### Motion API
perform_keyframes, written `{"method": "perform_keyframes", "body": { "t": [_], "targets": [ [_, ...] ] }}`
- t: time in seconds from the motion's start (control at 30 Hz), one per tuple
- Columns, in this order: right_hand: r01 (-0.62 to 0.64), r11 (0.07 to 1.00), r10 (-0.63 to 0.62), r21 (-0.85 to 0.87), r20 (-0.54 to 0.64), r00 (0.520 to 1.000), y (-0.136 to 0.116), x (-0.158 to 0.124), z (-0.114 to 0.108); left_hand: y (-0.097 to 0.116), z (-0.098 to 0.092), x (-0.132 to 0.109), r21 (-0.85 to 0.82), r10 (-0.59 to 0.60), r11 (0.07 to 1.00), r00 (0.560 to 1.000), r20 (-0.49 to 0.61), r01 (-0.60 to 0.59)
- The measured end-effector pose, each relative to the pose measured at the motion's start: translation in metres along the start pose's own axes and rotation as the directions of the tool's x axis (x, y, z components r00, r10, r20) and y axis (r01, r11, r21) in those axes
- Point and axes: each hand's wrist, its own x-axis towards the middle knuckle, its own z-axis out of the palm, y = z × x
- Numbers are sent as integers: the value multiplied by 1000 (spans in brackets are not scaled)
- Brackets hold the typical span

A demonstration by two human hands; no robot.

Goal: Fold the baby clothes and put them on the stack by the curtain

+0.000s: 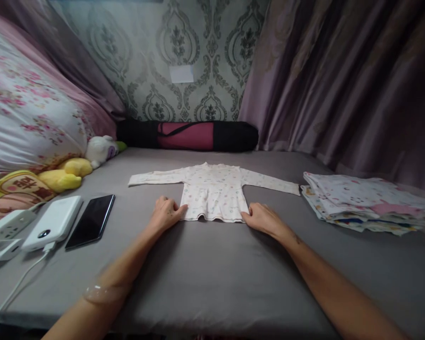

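A small white long-sleeved shirt [214, 191] with a faint pastel print lies flat, its collar away from me and both sleeves spread sideways. My left hand [166, 212] pinches the lower left corner of its hem between thumb and fingers. At the opposite hem corner, my right hand [262, 218] grips the cloth the same way. Between the two hands the hem ripples slightly. A clear bangle sits on my left forearm.
Folded printed clothes [361, 203] are stacked at the right. On the left lie a black phone [91, 222], a white power bank [53, 224] with a cable, a power strip [10, 225] and plush toys [60, 177]. A black and red bag [187, 135] lies along the wall.
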Motion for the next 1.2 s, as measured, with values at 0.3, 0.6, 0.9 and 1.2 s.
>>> {"method": "perform_keyframes", "body": {
  "t": [0.3,0.6,0.9,1.2],
  "targets": [
    [62,959,-35,276,-101,994,10,10,15,6,-4,-8,-143,5,990,1000,23,-2],
    [260,913,-258,315,-51,965,19,9,8,9,-18,-14,-397,54,917,998,30,-38],
    [252,919,-258,304,-21,966,33,16,9,-3,-27,-8,-279,71,960,987,145,-28],
    [248,920,-269,304,29,963,35,14,9,-9,-28,-7,-280,67,960,980,188,-12]
  ]
}}
